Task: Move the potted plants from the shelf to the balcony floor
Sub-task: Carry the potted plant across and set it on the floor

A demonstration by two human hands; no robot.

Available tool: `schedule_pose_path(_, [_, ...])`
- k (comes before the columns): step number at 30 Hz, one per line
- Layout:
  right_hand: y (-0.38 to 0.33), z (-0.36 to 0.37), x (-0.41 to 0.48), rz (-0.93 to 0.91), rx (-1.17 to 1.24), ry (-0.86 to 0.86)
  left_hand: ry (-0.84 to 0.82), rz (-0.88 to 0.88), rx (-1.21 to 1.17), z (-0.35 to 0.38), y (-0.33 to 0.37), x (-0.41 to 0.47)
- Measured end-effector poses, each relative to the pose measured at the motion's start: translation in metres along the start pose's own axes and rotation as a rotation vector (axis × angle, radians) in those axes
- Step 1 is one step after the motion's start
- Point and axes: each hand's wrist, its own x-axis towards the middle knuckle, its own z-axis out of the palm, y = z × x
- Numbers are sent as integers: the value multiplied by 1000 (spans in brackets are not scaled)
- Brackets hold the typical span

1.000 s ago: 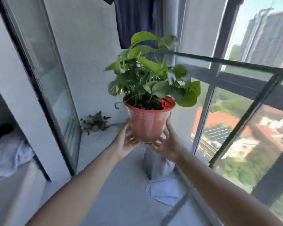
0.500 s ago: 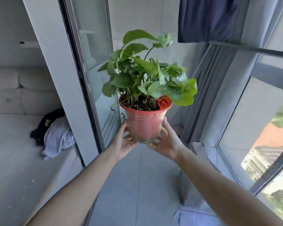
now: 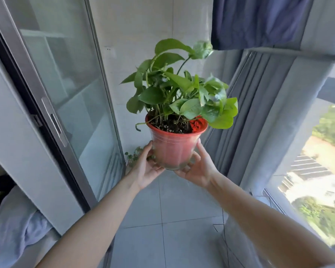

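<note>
A leafy green potted plant in a red plastic pot (image 3: 174, 149) is held upright in the air at arm's length, well above the grey tiled balcony floor (image 3: 174, 207). My left hand (image 3: 146, 168) cups the pot's lower left side and my right hand (image 3: 196, 167) cups its lower right side and base. A second small trailing plant (image 3: 132, 156) sits on the floor by the far wall, partly hidden behind my left hand. No shelf is in view.
A sliding glass door (image 3: 66, 105) with a metal handle runs along the left. Grey curtains (image 3: 259, 122) hang on the right beside the window (image 3: 317, 180). Dark blue cloth (image 3: 257, 22) hangs overhead. Clothes (image 3: 12, 227) lie at lower left indoors.
The view has swung left from the window railing toward the far wall and door. The pot stays held in both hands, at about the same height.
</note>
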Motion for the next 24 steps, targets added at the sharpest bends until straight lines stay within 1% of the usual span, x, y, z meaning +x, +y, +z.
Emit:
schedule_pose_path(6, [-41,-11,123,19,29,54,13,-81,0,-16,32,134])
schedule_pose_path(8, [-56,-18,172,37,38,53,27,-93,22,-21,41,182])
schedule_pose_path(12, [-97,-26,278,108,40,65,81,-92,-11,-30,63,281])
schedule_pose_path(16, [-134,-29,368,141,-4,75,121,-105,-59,-33,85,366])
schedule_pose_path(20, [-164,-25,438,168,-46,92,132,-130,-71,-42,107,437])
schedule_pose_path(24, [-185,-27,521,190,-25,106,160,-153,-103,-62,125,518])
